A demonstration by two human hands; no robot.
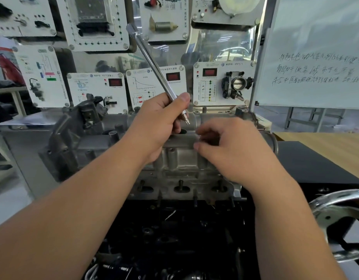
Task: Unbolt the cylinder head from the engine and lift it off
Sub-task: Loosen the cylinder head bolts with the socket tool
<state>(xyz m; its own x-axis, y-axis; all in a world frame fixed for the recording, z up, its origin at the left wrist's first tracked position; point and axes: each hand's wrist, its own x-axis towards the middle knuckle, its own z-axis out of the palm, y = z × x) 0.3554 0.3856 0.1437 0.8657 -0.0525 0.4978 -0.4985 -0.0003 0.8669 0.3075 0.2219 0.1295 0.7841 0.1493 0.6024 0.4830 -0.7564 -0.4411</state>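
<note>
At the middle of the frame, the two forearms cover much of the cylinder head, so only its grey cast top, a row of short bosses along its near edge and dark ports with studs below show clearly. It sits on the engine, whose lower part is black and too dark to make out in detail; the bottom of the frame cuts it off.

The left hand is curled round a long chrome wrench, gripping it near its lower end. The wrench slants up toward the upper left of the frame, and its splined tip points down just above the head, beside a dark hole. Whether the tip touches the metal cannot be told.

The right hand hovers over the right part of the head with fingers bent inward and blurred. Something small may be pinched between thumb and fingers, but I cannot tell.

Right of centre at the lower edge, a shiny handwheel is cut off by the frame. Behind the engine hang white panels with parts and red displays, and a whiteboard with handwriting fills the upper right.
</note>
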